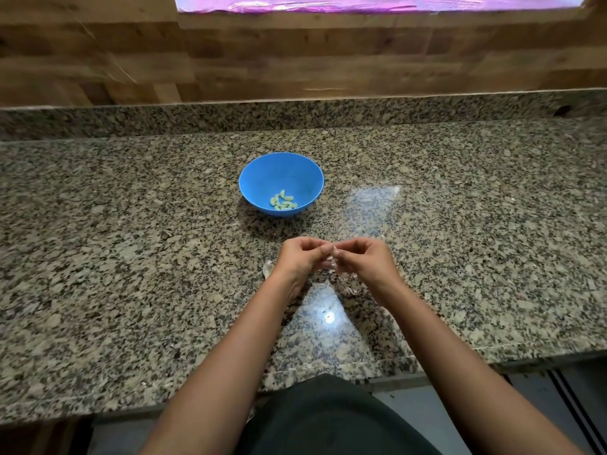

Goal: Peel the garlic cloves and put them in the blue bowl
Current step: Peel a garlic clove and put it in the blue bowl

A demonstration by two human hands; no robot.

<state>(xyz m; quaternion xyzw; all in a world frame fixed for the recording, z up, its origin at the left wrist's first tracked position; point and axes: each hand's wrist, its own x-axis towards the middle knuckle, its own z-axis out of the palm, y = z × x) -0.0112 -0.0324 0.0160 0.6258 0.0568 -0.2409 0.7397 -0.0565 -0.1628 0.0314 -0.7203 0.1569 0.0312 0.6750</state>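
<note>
Speckled granite countertop (131, 257), wooden wall panelling (295, 60) behind, pink-lit window (361, 1) above

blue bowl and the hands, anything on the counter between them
No: the head view shows bare counter between the blue bowl and the left hand and right hand pinching a garlic clove.

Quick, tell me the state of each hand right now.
Left hand: fingers curled, pinching a small pale clove, which is blurred.
Right hand: fingers curled, pinching the same clove.
</note>
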